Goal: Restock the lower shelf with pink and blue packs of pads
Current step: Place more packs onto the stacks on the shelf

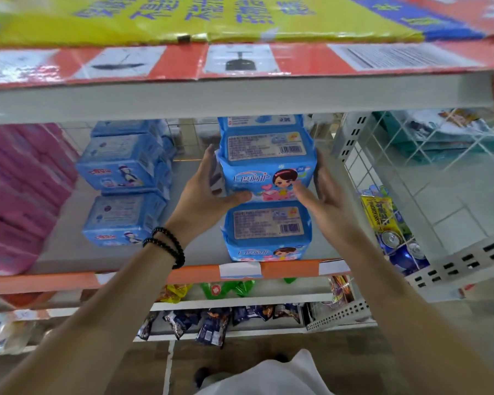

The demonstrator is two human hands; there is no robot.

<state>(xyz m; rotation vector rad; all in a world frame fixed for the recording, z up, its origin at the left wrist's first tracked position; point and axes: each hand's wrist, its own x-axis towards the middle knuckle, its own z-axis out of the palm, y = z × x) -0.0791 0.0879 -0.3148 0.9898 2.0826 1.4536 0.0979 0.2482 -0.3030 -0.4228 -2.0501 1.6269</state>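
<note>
Head view: both hands, left [208, 192] and right [322, 195], clasping a blue pack [265, 178] by its sides, thumbs on its front. Seated on the lower pack [267, 232] at the shelf [69, 252] front, right of the blue stacks [123, 183]. Risk: stack toppling forward if released off-centre.

Glossy plastic film on blue packs [268, 178] and pink packs [20, 195]; matt painted metal shelf [200, 246]; glossy black bead bracelets [169, 246].
</note>
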